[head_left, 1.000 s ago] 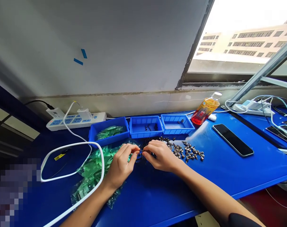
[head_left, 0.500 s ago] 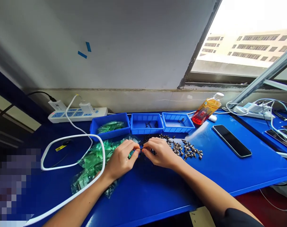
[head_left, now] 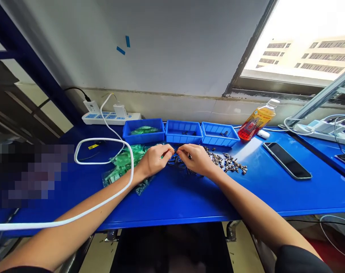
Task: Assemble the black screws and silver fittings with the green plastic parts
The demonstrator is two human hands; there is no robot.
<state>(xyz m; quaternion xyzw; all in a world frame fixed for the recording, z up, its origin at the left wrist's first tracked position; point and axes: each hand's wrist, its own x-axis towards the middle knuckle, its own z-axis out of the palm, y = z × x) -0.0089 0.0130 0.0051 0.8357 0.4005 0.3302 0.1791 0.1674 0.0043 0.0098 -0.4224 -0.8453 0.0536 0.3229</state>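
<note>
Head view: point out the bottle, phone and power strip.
bottle (head_left: 253, 125), head view, on its label.
phone (head_left: 287, 160), head view, middle of its dark screen.
power strip (head_left: 132, 116), head view, on its white right end.

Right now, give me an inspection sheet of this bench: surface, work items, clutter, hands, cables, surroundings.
Surface: blue table, set against the wall.
Job's things: small dark part at the fingertips, too small to identify; pile of small metal parts; green bags; three blue bins, the left one holding green bags.
Clutter: orange drink bottle; phone lying flat.
Hands: left hand and right hand both pinch the part.
Cables: white cable looped on the table, crossing the left forearm; power strip; more leads far right.
Surroundings: grey wall; window at right.
</note>
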